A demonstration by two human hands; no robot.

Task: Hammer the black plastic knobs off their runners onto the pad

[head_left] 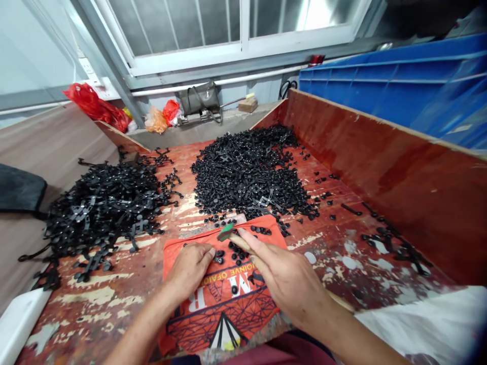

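Observation:
My right hand (292, 279) is wrapped round the wooden handle of a small hammer (225, 231) with a green head. The handle's end sticks out behind the wrist, and the head sits over the far part of an orange printed cloth (201, 334). My left hand (190, 266) rests on the cloth with fingers curled and thumb pressed in; what it pinches, if anything, is hidden. Small round black pieces (219, 256) lie by its thumb tip. More loose black pieces (238, 256) are scattered on the cloth between the hands.
Beyond the cloth is a big pile of small black parts (243, 172). Linked black strips (114, 197) are heaped at left. A reddish board (380, 167) walls the right side, with a blue crate (391, 91) behind. A white sheet (429, 329) lies at lower right.

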